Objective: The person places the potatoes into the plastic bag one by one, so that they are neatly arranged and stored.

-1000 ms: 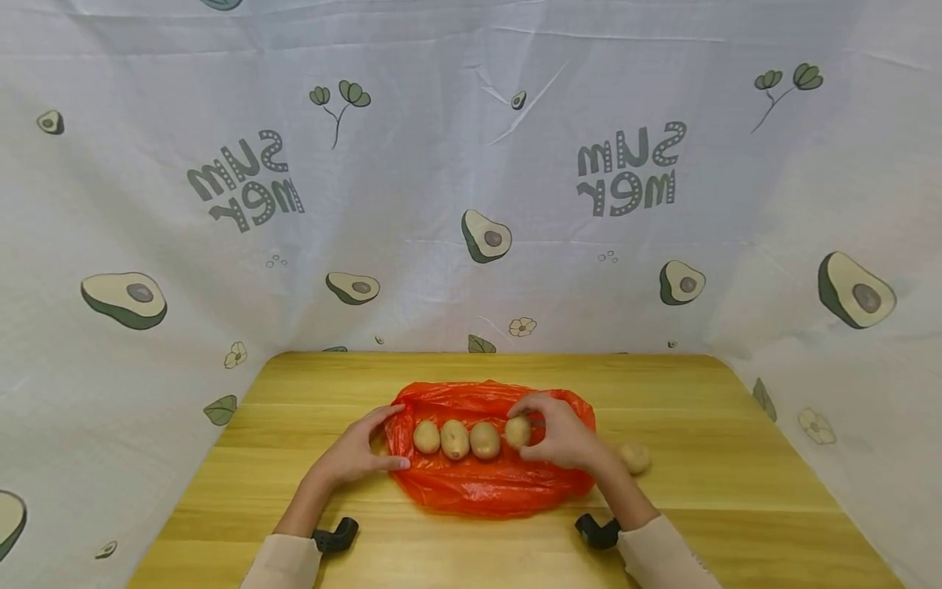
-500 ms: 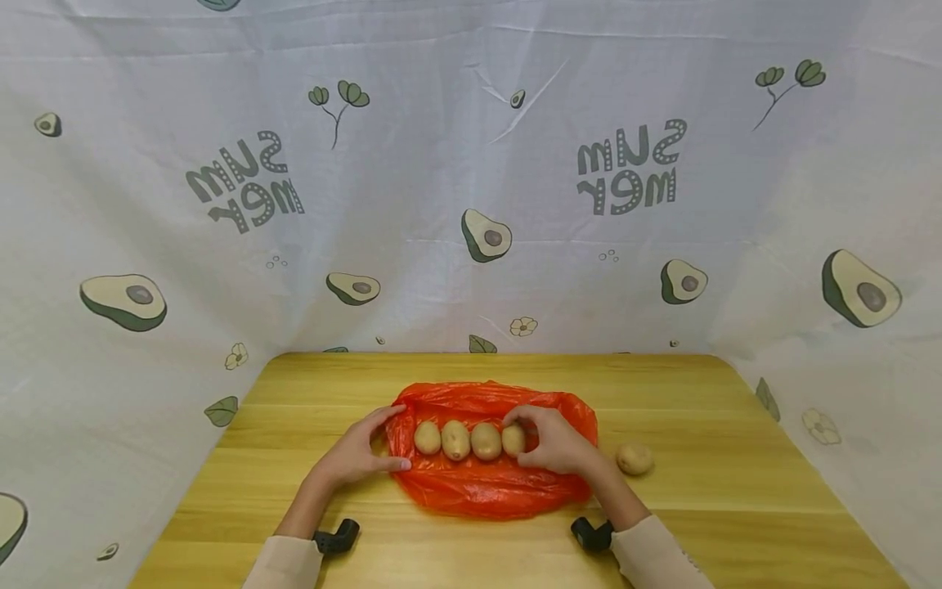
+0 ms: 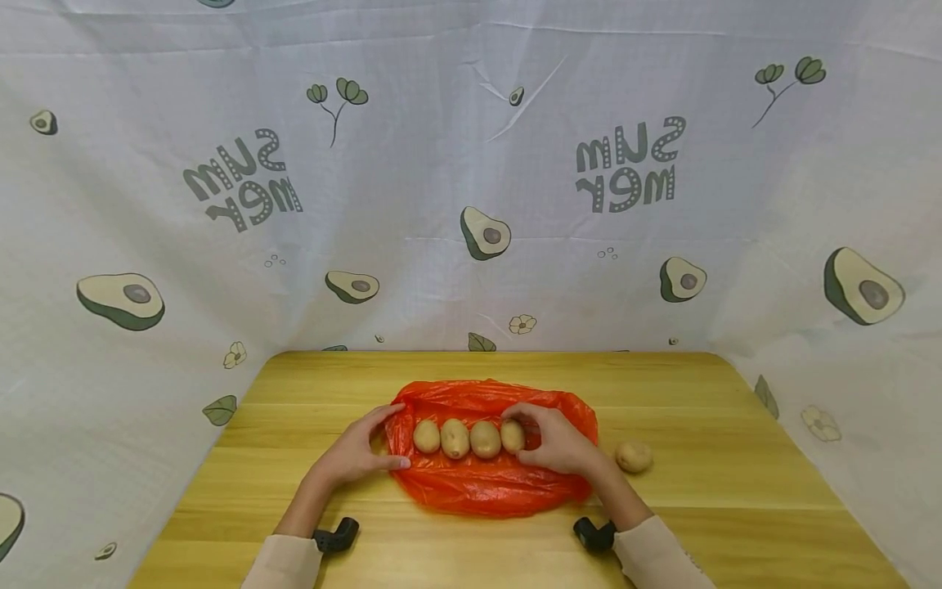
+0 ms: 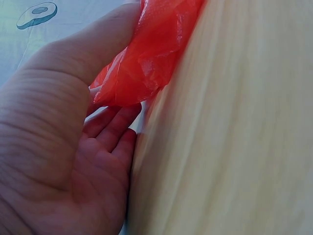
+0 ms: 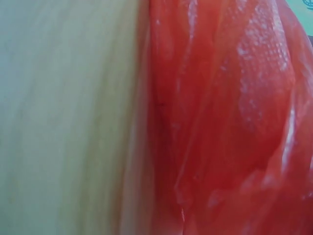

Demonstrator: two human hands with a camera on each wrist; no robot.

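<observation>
A red plastic bag (image 3: 486, 491) lies spread on the table, its rim folded up around a row of several potatoes (image 3: 455, 439). My left hand (image 3: 356, 448) holds the bag's left end, thumb and fingers spread at its rim. In the left wrist view the thumb of that left hand (image 4: 63, 112) lies against the red plastic (image 4: 146, 58), the other fingers below. My right hand (image 3: 555, 442) reaches inside the bag and grips the rightmost potato (image 3: 513, 437) of the row between thumb and fingers. The right wrist view shows only the bag (image 5: 230, 117) and table, not the hand.
One more potato (image 3: 634, 457) lies on the wooden table (image 3: 706, 540), right of the bag beyond the right forearm. Black wrist-worn devices (image 3: 337, 535) sit by both sleeves. A printed cloth (image 3: 412, 164) hangs behind and at the sides.
My right hand has moved the gripped potato left, up against the row, and now stays there. The left hand has stayed at the bag's left end.
</observation>
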